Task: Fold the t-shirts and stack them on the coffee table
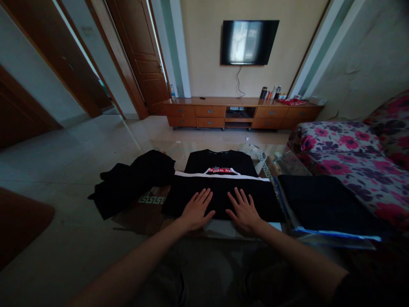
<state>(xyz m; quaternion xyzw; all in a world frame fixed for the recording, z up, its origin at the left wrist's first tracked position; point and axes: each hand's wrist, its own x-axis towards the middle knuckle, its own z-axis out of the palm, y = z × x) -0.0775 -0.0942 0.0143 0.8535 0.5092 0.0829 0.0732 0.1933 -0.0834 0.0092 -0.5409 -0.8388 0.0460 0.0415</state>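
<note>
A black T-shirt [220,179] with red and white lettering and a white stripe lies folded on a glass coffee table [153,198]. My left hand [196,209] rests flat on the near part of the shirt, fingers spread. My right hand [244,211] lies flat beside it on the same fold, fingers apart too. Neither hand holds anything.
A crumpled black garment [131,181] lies at the table's left. A dark folded stack on a clear plastic bag [322,202] sits at the right. A floral sofa [354,157] stands further right. A wooden TV cabinet [239,113] and wall TV [247,41] are ahead.
</note>
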